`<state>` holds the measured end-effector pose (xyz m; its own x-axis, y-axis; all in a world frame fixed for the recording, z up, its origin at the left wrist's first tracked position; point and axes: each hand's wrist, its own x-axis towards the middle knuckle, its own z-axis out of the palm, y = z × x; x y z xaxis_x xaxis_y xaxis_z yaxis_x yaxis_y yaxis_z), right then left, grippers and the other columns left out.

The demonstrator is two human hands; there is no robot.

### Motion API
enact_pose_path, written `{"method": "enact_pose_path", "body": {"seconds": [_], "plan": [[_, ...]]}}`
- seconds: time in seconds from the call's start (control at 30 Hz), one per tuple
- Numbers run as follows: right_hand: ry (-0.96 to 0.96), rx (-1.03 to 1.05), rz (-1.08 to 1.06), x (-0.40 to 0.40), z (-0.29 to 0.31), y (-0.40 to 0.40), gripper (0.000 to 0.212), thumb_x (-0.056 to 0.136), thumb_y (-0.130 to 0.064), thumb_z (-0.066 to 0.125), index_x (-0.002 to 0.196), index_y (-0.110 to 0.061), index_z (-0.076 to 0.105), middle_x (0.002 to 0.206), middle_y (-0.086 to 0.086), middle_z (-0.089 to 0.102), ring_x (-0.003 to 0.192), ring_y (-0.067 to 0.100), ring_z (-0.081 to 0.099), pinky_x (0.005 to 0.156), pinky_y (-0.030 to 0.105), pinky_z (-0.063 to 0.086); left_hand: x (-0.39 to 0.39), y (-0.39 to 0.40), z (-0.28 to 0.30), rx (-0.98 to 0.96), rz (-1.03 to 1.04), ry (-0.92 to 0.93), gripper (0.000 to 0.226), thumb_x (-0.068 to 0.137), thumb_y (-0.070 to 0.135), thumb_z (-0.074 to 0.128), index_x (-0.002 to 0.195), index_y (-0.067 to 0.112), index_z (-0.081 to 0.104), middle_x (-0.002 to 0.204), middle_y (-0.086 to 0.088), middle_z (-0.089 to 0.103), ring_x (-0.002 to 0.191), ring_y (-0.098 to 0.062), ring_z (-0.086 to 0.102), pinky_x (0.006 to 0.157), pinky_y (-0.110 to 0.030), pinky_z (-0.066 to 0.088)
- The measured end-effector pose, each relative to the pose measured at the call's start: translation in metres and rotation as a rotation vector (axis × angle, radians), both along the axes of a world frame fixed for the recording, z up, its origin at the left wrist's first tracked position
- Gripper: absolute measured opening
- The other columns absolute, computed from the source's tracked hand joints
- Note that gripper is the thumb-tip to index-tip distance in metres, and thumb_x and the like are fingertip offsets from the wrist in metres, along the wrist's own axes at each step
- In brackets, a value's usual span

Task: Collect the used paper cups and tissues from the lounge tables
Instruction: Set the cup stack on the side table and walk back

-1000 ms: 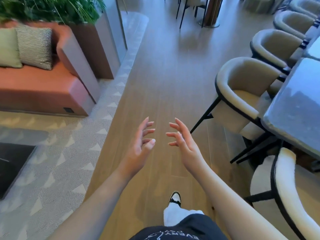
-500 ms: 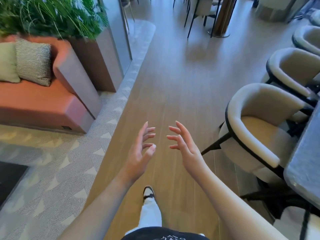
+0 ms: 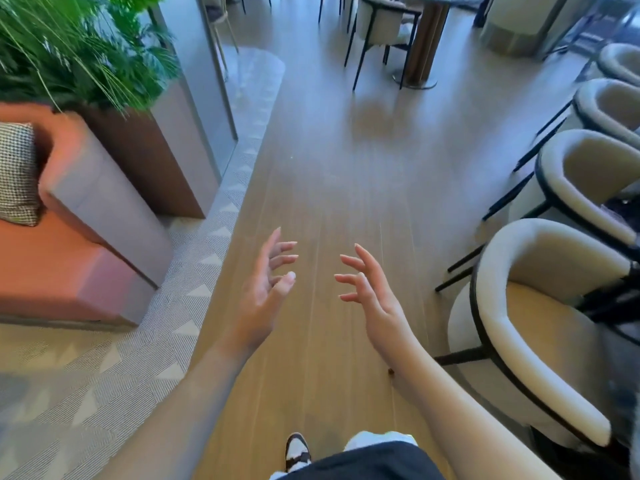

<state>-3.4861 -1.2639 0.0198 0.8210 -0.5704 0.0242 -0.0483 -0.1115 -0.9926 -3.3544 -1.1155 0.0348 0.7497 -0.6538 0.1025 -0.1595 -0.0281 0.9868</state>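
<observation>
Hands, left [image 3: 265, 289] and right [image 3: 372, 292], both released and empty, carried farther along floor [image 3: 346, 168] past chairs [image 3: 540, 306]; cups, tissues unseen.

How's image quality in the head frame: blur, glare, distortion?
Head view: wide-angle bowing curves the chairs at right; motion smear softens the sofa and plant at left; daylight sheen on the wooden floor upper centre; left hand and right hand fairly sharp, evenly lit, empty.
</observation>
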Motion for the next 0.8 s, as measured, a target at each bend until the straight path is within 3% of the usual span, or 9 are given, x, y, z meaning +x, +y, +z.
{"method": "enact_pose_path", "body": {"seconds": [0.1, 0.23, 0.4, 0.57, 0.8], "plan": [[-0.012, -0.006, -0.016, 0.038, 0.000, -0.035, 0.049, 0.102, -0.041, 0.039, 0.150, -0.034, 0.033, 0.136, -0.019, 0.055, 0.119, 0.010, 0.061, 0.091, 0.027, 0.054, 0.037, -0.034, -0.001, 0.016, -0.030, -0.011, 0.070, 0.089, 0.042, 0.053, 0.154, 0.031, 0.031, 0.141, 0.003, 0.054, 0.130, -0.020, 0.055, 0.104, -0.054, 0.049], [-0.012, 0.010, -0.026, 0.093, -0.009, -0.091, 0.054, 0.096, -0.056, 0.038, 0.148, -0.040, 0.033, 0.134, -0.026, 0.055, 0.120, 0.010, 0.061, 0.091, 0.029, 0.055, 0.091, -0.087, -0.009, 0.047, -0.050, -0.023, 0.067, 0.090, 0.044, 0.052, 0.154, 0.034, 0.032, 0.138, 0.014, 0.056, 0.131, -0.018, 0.055, 0.104, -0.049, 0.050], [-0.036, 0.048, -0.028, 0.170, -0.017, -0.175, 0.048, 0.100, -0.043, 0.038, 0.147, -0.035, 0.034, 0.135, -0.021, 0.055, 0.120, 0.006, 0.060, 0.091, 0.028, 0.054, 0.165, -0.170, -0.010, 0.056, -0.018, -0.018, 0.072, 0.087, 0.044, 0.053, 0.155, 0.028, 0.033, 0.139, 0.002, 0.056, 0.127, -0.018, 0.057, 0.103, -0.047, 0.049], [-0.060, 0.054, 0.007, 0.240, -0.002, -0.256, 0.049, 0.099, -0.040, 0.038, 0.148, -0.033, 0.035, 0.138, -0.016, 0.054, 0.120, 0.006, 0.060, 0.090, 0.029, 0.054, 0.227, -0.244, 0.000, 0.062, 0.009, -0.056, 0.069, 0.090, 0.043, 0.053, 0.155, 0.031, 0.034, 0.140, 0.011, 0.055, 0.127, -0.019, 0.057, 0.099, -0.046, 0.052], [-0.072, 0.069, 0.043, 0.339, 0.003, -0.335, 0.048, 0.101, -0.039, 0.039, 0.148, -0.033, 0.037, 0.139, -0.017, 0.053, 0.124, 0.006, 0.057, 0.093, 0.031, 0.054, 0.316, -0.315, 0.001, 0.062, 0.038, -0.034, 0.068, 0.089, 0.044, 0.054, 0.152, 0.031, 0.033, 0.142, 0.001, 0.054, 0.126, -0.021, 0.057, 0.095, -0.042, 0.052]]}}
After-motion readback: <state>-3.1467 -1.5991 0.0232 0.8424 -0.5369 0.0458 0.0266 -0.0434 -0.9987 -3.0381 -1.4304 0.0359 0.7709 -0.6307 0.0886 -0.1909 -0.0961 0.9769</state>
